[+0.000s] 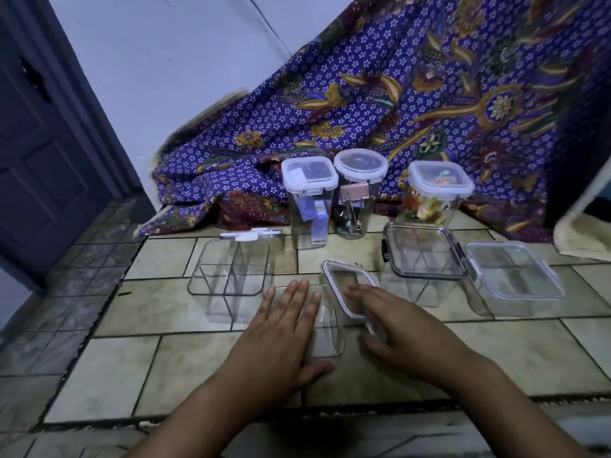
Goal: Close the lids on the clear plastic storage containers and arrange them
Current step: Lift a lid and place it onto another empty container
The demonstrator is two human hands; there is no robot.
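Note:
A small clear container (327,338) stands on the tiled floor between my hands, its grey-rimmed lid (347,289) lying tilted on top. My left hand (281,328) lies flat against the container's left side with fingers straight. My right hand (393,328) grips the lid's right edge, fingers over the top and thumb below. An open divided container (231,276) stands to the left, its white lid (251,234) behind it. A dark-rimmed lidded container (426,256) and a flat clear-lidded box (515,276) stand to the right.
Three closed, filled jars stand at the back: a tall square one (309,200), a round one (358,190) and a square one (436,193). A purple patterned cloth (396,104) hangs behind them. A dark door (43,143) is at the left.

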